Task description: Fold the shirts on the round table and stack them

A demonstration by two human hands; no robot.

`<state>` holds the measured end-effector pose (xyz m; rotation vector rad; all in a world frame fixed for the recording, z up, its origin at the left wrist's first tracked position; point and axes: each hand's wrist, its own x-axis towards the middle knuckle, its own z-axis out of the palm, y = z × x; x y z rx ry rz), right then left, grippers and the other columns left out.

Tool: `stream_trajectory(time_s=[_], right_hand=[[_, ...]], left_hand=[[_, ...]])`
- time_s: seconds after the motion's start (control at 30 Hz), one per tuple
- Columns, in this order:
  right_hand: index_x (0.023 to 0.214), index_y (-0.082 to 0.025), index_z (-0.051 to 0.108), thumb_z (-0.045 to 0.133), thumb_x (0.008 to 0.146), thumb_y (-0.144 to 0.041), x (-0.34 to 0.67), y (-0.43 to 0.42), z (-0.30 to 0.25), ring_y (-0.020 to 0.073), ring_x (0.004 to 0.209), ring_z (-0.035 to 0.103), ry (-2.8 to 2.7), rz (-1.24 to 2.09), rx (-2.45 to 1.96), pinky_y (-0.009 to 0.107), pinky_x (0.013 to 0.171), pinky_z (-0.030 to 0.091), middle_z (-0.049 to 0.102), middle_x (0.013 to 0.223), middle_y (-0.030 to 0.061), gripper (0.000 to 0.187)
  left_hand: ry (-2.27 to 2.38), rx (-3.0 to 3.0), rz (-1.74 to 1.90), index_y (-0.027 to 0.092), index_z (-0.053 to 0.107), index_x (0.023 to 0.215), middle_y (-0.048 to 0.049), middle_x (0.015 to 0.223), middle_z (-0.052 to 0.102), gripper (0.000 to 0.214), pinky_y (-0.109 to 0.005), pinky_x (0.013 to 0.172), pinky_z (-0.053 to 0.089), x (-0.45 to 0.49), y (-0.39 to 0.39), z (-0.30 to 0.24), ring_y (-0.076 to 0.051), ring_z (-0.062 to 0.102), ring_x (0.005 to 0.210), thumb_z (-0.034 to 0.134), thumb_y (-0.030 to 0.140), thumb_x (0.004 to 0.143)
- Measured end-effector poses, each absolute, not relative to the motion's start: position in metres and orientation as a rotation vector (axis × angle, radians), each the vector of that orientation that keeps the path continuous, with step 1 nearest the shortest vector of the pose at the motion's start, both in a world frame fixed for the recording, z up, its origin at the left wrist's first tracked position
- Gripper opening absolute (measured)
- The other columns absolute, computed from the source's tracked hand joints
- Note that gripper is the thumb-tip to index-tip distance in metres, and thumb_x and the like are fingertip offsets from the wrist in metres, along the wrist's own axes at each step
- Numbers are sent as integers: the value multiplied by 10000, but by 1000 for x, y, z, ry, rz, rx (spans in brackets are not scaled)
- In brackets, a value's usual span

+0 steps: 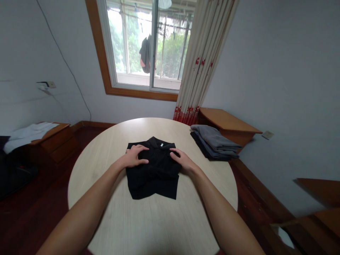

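A black collared shirt (154,173) lies folded on the round pale table (164,226), its collar pointing away from me and a small white label showing at the neck. On the shirt's upper left part rests my left hand (135,156), fingers apart. My right hand (183,159) is at the upper right edge, with thumb and fingers spread over the cloth. Neither hand visibly pinches the fabric. The fingers on the outer side of my right hand are partly hidden.
A stack of folded dark clothes (215,141) sits at the table's right rim. Behind it stands a wooden cabinet (225,120). To the left, white cloth (29,134) lies on a low wooden nightstand (61,141). A curtain (202,63) hangs beside the window (151,46).
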<state>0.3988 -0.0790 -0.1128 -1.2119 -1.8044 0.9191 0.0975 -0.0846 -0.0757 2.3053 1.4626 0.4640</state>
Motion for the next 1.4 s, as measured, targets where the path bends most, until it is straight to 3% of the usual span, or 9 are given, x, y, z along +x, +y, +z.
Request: stream_trajectory(time_s=[0.1,0.2,0.33,0.47,0.7,0.9,1.1,1.23,1.4], right_hand=[[1379,-216,572,886,633,-362,400,-86,-108,280,1191,624,-1856,1122,-1139,435,1006,515,630,1355,134,822],[1389,-228,564,845,559,-162,399,-92,-103,261,1092,671,-1808,1302,-1093,395,905,567,674,1282,111,878],[1309,-213,631,753,553,-109,406,-93,-94,216,849,705,-1834,1419,-1144,293,670,571,742,1070,65,773],[1063,-179,752,680,555,-120,427,-85,-89,166,673,653,-1909,1293,-1246,237,563,508,742,847,16,516],[782,-169,790,522,557,-113,460,-62,-95,214,713,670,-1736,598,-1549,315,712,539,755,778,47,354],[894,-166,760,475,679,-133,455,-60,-94,262,1007,666,-1553,141,-1452,393,990,479,755,1034,106,358],[970,-162,720,469,802,-206,445,-60,-101,248,932,667,-1599,323,-1497,371,900,502,747,1004,104,305],[1007,-163,700,521,897,-444,437,-60,-114,253,930,666,-1633,507,-1500,368,843,516,740,1005,114,351],[1174,-173,653,769,704,-432,422,-57,-132,260,980,670,-1639,622,-1483,390,850,530,724,1120,120,549]], left_hand=[[1628,2276,273,291,575,1389,-139,1410,521,757,-574,1076,340,95,-76,-87,-401,422,1331,715,623,724],[1711,2240,188,287,526,1440,-164,1374,518,884,-572,1073,343,98,-73,-94,-415,431,1314,692,707,679],[1745,2180,142,262,544,1423,-191,1396,503,879,-583,1068,354,95,-70,-97,-425,425,1329,651,733,688],[1769,2100,101,250,592,1357,-174,1363,544,830,-459,997,456,84,-66,-94,-377,530,1245,740,630,635],[1611,2061,62,225,650,831,-21,883,713,242,-294,721,473,74,-67,-88,-234,655,874,688,429,707],[1726,2133,440,218,549,674,-35,830,655,357,-308,718,473,66,-65,-83,-205,628,785,560,544,819],[1987,2071,477,196,690,876,-134,1066,695,535,-373,873,488,57,-59,-93,-276,649,969,345,600,942],[2138,2101,340,191,660,1257,-175,1321,631,646,-433,983,455,67,-61,-103,-375,555,1212,554,672,838],[1941,2113,306,198,594,1379,-167,1401,594,756,-406,999,455,87,-64,-104,-366,569,1245,727,576,737]])
